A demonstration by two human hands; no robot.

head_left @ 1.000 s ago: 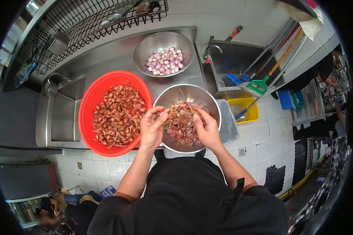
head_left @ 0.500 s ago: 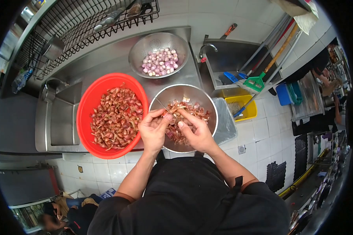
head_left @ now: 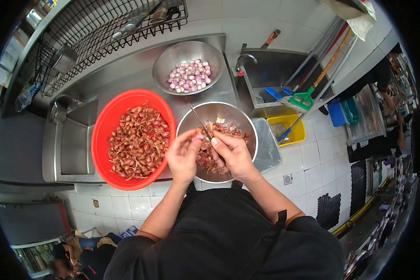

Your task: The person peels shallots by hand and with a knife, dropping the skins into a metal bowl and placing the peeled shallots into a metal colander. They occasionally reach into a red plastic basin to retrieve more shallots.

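Note:
Between the thumb and fingers of my left hand is a small pinkish shallot. My right hand is closed round the handle of a small knife, its blade pointing up and to the left. Both hands are over the near left part of a steel bowl that holds loose reddish-brown shallot skins. Left of it, a red basin is filled with unpeeled shallots. Behind stands a perforated steel colander containing peeled, pale purple shallots.
A steel sink lies at the far left, under a black wire rack. On the right are another sink, a yellow bucket, and a green broom. Other people are at the lower left and far right.
The knife has swung away from the shallot and now points up more steeply, its blade plainer to see. My hands have drawn slightly apart, and the shallot in my left hand looks smoother.

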